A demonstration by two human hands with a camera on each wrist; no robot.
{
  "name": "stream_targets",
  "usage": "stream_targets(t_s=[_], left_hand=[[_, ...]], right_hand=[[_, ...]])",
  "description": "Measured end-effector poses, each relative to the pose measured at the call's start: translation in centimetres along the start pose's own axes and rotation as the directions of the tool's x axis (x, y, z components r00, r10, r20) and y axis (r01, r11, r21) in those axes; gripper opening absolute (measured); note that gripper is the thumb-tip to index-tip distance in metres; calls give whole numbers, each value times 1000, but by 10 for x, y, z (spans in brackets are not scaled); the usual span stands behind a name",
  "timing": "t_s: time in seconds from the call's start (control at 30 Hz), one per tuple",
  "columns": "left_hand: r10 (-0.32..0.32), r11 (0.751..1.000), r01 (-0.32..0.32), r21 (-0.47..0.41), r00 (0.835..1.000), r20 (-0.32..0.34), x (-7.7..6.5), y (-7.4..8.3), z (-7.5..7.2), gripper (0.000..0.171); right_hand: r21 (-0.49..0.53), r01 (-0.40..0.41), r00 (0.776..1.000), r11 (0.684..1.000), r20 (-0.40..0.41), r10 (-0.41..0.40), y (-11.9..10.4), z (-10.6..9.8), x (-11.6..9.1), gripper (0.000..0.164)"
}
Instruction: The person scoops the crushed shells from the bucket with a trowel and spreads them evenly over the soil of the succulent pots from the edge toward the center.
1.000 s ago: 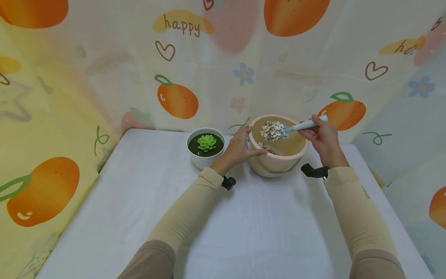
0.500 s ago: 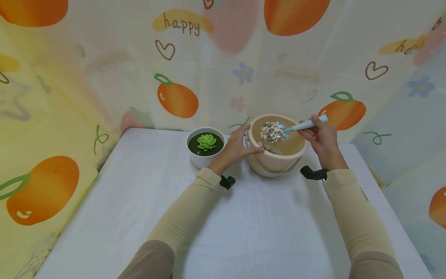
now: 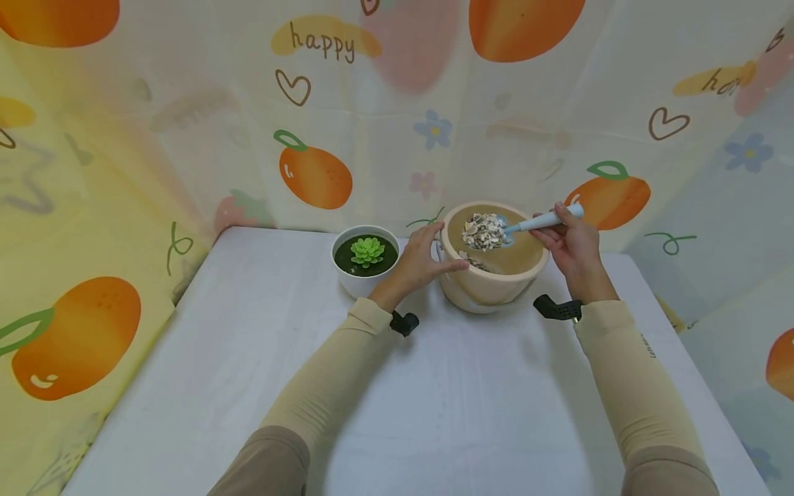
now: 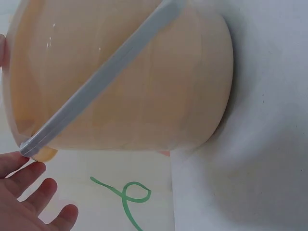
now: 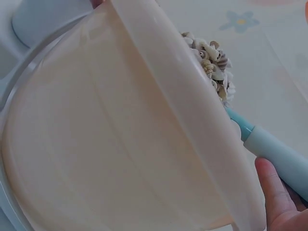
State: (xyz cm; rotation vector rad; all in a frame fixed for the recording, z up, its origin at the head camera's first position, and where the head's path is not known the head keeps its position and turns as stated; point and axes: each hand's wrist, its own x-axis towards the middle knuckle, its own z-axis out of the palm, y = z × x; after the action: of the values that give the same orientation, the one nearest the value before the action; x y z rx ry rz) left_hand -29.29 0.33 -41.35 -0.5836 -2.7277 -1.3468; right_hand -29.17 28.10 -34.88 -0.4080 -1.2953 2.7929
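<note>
In the head view my right hand pinches the pale blue handle of a small shovel. Its blade bears a heap of small seashells above the inside of a peach-coloured bucket. More shells lie low inside, against the near wall. My left hand holds the bucket's left side, thumb at the near rim and fingers farther round. In the left wrist view its fingertips are at the end of the bucket's grey carrying handle. The shells show past the rim in the right wrist view.
A white pot with a green succulent stands just left of the bucket, close to my left forearm. Both are near the back edge of the white-covered table. A printed cloth hangs behind it.
The shell-laden shovel has shifted very slightly left over the bucket. My left hand stays at the rim, with its thumb drawn back a little.
</note>
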Motion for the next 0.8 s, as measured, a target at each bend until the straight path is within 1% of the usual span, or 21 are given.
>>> stream_targets(t_s=[0.07, 0.23, 0.37, 0.53, 0.73, 0.8], left_hand=[[-11, 1000, 11, 2, 1000, 3, 0, 1, -1, 97], [-13, 1000, 13, 11, 1000, 8, 0, 3, -3, 96], [-7, 1000, 6, 8, 1000, 18, 0, 4, -4, 96], [3, 1000, -2, -5, 1000, 23, -1, 1, -5, 94], [28, 1000, -28, -5, 999, 21, -2, 0, -8, 93], [36, 999, -36, -2, 999, 19, -3, 0, -9, 93]], right_hand=[[6, 2, 1000, 1000, 3, -2, 0, 1, -1, 17], [9, 9, 1000, 1000, 2, -9, 1, 2, -2, 16], [18, 14, 1000, 1000, 0, -14, 1, 2, -3, 19], [36, 29, 1000, 999, 5, -29, 1, 4, -4, 21], [55, 39, 999, 998, 5, -39, 0, 5, -6, 24], [55, 43, 999, 998, 8, -43, 0, 6, -8, 22]])
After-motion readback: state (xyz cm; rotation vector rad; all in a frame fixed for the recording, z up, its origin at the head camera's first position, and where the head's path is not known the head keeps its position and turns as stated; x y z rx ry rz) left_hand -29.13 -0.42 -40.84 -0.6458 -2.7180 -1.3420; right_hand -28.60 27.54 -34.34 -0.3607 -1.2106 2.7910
